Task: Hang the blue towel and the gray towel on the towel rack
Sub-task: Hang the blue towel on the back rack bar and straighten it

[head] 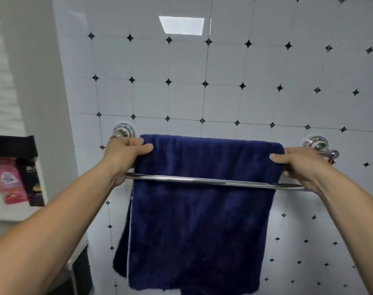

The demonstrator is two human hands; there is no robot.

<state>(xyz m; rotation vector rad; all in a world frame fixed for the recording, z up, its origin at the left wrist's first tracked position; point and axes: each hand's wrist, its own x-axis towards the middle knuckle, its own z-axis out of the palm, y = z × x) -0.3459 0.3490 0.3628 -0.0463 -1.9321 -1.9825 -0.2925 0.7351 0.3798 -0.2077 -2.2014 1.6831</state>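
The blue towel (pixel 202 209) hangs folded over the rear bar of the chrome towel rack (pixel 202 181) on the tiled wall. Its front bar crosses in front of the cloth. My left hand (pixel 123 152) grips the towel's upper left edge, thumb on the front of the cloth. My right hand (pixel 296 162) pinches the upper right edge the same way. Both forearms reach over the front bar. The gray towel is not in view.
Two round wall mounts (pixel 124 130) (pixel 315 143) carry the rack. At the left a white shelf holds a pink packet (pixel 10 179) and a dark box (pixel 33 184). A dark object sits low at the bottom left.
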